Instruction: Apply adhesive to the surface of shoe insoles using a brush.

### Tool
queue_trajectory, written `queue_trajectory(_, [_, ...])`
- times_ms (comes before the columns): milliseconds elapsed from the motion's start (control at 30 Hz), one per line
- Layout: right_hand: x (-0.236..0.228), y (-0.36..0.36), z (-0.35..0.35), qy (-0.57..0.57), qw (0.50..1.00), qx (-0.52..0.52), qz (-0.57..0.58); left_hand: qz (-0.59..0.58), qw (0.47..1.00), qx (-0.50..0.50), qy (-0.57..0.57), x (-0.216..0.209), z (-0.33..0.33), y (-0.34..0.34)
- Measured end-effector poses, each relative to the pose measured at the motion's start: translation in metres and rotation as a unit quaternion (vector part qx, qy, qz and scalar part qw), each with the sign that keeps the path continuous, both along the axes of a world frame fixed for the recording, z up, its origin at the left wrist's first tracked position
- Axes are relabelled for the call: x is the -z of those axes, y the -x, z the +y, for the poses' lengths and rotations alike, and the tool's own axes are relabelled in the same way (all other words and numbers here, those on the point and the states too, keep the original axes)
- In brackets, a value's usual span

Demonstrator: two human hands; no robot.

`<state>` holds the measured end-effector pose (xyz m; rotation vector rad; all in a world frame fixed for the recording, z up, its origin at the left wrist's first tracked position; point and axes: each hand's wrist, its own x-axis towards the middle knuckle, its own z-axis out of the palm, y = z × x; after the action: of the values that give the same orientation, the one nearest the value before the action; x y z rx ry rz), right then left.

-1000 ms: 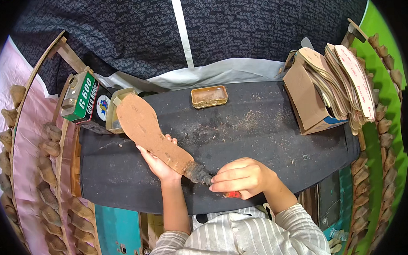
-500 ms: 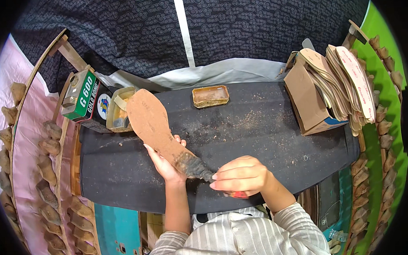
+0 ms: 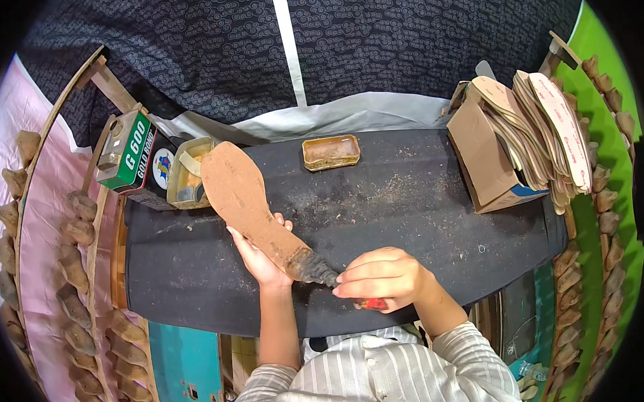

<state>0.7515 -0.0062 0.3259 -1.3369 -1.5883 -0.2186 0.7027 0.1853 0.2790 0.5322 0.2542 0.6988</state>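
Observation:
My left hand (image 3: 259, 258) is closed around the narrow middle of a brown shoe insole (image 3: 238, 190), palm under it and fingertips over its right edge. The insole is held tilted above the table, its wide toe end pointing up and left. In my right hand (image 3: 383, 275) is a brush (image 3: 316, 266) with dark, caked bristles, pinched between thumb and fingers. A bit of red shows beneath the fingers, seemingly its handle. The bristles touch the heel end of the insole, which looks darker there. Most of the handle is hidden by my hand.
On the dark cloth-covered table (image 3: 437, 254) stands a small yellowish tray (image 3: 332, 153). A green-and-black metal can (image 3: 137, 154) and a cut-open container (image 3: 191, 198) stand left. A cardboard box (image 3: 485, 163) of stacked insoles (image 3: 557, 122) is right. Racks of shoe lasts (image 3: 76, 263) flank both sides.
The bristles have slid a little down and right, toward the heel's end. More red shows below my right hand. My left hand and the insole have barely shifted.

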Motion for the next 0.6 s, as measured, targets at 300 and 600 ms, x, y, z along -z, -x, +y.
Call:
queue_trajectory(300, [-0.007,0.004,0.000,-0.030,0.999,0.001,0.012,0.010,1.000,0.014,-0.006,0.000,-0.002,0.001])
queue_trajectory(600, [-0.009,0.007,-0.003,0.007,0.998,-0.037,0.055,0.016,1.000,0.010,-0.023,0.001,-0.003,-0.001])
